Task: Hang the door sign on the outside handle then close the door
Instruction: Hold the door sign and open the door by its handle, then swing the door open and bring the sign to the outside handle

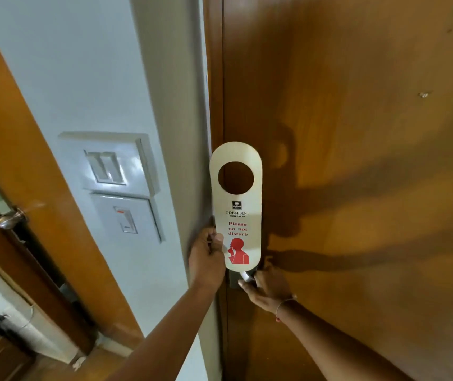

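Left hand point(208, 253): fingers curled, thumb on top, pinching the lower left edge of the door sign point(236, 207). Sign held upright, flat toward the camera, in front of the latch-side edge of the door point(357, 160). Its round hole is at the top and empty; nothing hangs through it yet.

Right hand point(267, 288): wrapped over the inside door handle point(247, 276), just below the sign's bottom edge. Only a short silver stretch of lever shows beside the dark plate; grip looks closed round it.

Door appears shut or nearly so against the frame point(211, 78). The outside handle is not in view.

Judgement on the step: press the lever and pull the door inward first, keeping the sign clear of the swinging edge. Then reach round, tip the sign, and slip the hole over the outer lever's end before letting go.

Further out: wall switches point(110, 169) to the left, another door with a round knob point(11, 218) beyond.
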